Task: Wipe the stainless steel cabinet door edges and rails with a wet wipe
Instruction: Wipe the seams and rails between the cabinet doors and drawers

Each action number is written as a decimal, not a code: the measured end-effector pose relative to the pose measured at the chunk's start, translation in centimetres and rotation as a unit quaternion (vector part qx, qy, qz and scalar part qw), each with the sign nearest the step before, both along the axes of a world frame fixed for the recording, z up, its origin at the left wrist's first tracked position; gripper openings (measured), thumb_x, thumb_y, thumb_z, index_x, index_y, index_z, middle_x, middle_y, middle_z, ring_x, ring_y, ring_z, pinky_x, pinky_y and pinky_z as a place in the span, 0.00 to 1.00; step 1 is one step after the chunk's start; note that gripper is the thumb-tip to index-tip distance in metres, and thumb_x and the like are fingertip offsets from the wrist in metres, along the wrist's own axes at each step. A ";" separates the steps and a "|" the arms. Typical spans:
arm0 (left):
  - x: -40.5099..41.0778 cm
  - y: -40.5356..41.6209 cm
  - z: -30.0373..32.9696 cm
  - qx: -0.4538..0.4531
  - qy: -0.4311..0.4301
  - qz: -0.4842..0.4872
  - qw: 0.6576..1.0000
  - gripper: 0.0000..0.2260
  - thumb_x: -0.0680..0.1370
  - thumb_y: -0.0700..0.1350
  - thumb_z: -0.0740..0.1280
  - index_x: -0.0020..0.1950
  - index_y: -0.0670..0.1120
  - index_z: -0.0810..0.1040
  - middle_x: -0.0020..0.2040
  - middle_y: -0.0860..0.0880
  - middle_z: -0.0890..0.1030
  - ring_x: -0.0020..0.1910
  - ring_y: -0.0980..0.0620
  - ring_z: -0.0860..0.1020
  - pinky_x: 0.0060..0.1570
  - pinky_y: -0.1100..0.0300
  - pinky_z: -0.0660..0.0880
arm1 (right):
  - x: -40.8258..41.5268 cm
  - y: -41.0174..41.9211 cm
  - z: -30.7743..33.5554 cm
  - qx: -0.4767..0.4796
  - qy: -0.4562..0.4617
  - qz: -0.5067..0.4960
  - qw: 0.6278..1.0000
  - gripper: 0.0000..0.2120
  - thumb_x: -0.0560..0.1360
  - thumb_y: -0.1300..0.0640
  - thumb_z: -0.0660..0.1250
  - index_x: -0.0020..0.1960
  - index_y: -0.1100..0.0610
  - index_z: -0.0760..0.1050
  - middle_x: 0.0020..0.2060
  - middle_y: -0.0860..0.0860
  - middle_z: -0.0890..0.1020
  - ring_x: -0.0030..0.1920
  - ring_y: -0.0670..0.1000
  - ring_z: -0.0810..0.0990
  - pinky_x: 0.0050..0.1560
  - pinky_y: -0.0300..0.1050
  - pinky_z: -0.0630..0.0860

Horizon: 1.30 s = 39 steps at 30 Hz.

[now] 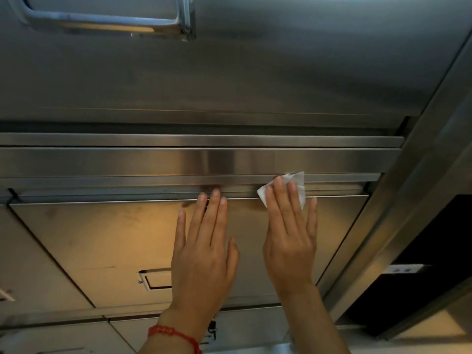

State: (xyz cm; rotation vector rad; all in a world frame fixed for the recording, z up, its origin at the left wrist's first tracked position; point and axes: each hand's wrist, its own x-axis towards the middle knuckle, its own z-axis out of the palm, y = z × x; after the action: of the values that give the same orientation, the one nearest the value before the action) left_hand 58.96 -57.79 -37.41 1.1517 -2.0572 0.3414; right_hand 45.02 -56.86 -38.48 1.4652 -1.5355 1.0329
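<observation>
A stainless steel cabinet door [107, 241] fills the lower middle, with a horizontal steel rail [127, 185] along its top edge. My right hand [290, 236] lies flat with straight fingers and presses a white wet wipe [297, 183] against the rail and the door's top edge, right of centre. My left hand [204, 251] lies flat on the door face beside it, fingers straight, fingertips touching the rail's lower lip. A red bracelet circles my left wrist.
A larger steel door with a bar handle [102, 20] sits above the rails. A recessed pull [155, 278] is set in the lower door. A vertical steel post [398, 215] borders the right side, with a dark opening [434, 251] beyond it.
</observation>
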 end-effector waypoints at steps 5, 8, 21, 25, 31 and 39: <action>0.1 -0.1 -0.1 0.005 0.001 -0.003 1.000 0.24 0.74 0.46 0.56 0.69 0.38 0.68 0.71 0.43 0.66 0.71 0.46 0.61 0.68 0.44 0.58 | 0.4 -0.1 0.0 -0.013 -0.025 -0.001 1.000 0.17 0.79 0.67 0.53 0.67 0.64 0.67 0.67 0.57 0.69 0.68 0.58 0.68 0.69 0.61 0.60; 0.0 -0.1 0.0 0.008 0.002 -0.001 1.000 0.24 0.75 0.46 0.56 0.69 0.37 0.68 0.71 0.42 0.66 0.71 0.46 0.61 0.68 0.44 0.58 | 0.4 -0.3 -0.2 -0.010 -0.011 0.011 1.000 0.16 0.82 0.65 0.50 0.67 0.63 0.67 0.67 0.57 0.69 0.68 0.58 0.68 0.69 0.60 0.60; 0.0 -0.1 -0.1 0.001 0.008 -0.005 1.000 0.24 0.75 0.45 0.56 0.70 0.38 0.67 0.71 0.43 0.66 0.72 0.46 0.60 0.68 0.44 0.57 | -1.2 -0.1 0.0 -0.023 0.014 -0.012 1.000 0.16 0.80 0.67 0.53 0.67 0.62 0.69 0.67 0.56 0.70 0.67 0.57 0.70 0.68 0.61 0.61; 0.0 -0.1 -0.2 -0.004 0.017 -0.008 1.000 0.24 0.75 0.45 0.56 0.69 0.38 0.68 0.71 0.43 0.66 0.71 0.46 0.61 0.69 0.44 0.57 | -0.9 -0.1 0.1 -0.033 -0.006 -0.014 0.999 0.16 0.82 0.66 0.50 0.67 0.63 0.68 0.66 0.57 0.70 0.67 0.58 0.70 0.68 0.60 0.61; -0.1 -0.1 -0.2 -0.005 0.014 -0.004 1.000 0.24 0.75 0.45 0.56 0.69 0.37 0.67 0.71 0.42 0.66 0.71 0.45 0.62 0.69 0.44 0.57 | -1.5 0.0 0.0 -0.029 0.021 -0.017 0.999 0.17 0.80 0.67 0.52 0.67 0.62 0.69 0.67 0.56 0.70 0.67 0.57 0.69 0.67 0.61 0.63; -0.1 -0.1 -0.2 -0.005 0.014 -0.005 1.000 0.24 0.75 0.45 0.56 0.70 0.37 0.67 0.71 0.42 0.66 0.71 0.46 0.60 0.68 0.44 0.57 | -1.2 -0.1 0.1 -0.034 0.007 -0.005 0.999 0.16 0.82 0.66 0.49 0.67 0.62 0.68 0.67 0.56 0.70 0.67 0.58 0.70 0.67 0.62 0.64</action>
State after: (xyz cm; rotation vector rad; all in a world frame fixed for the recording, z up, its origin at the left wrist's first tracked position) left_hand 58.84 -57.85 -37.57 1.1334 -2.0337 0.3276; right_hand 43.83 -56.98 -38.43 1.4140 -1.4827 1.0561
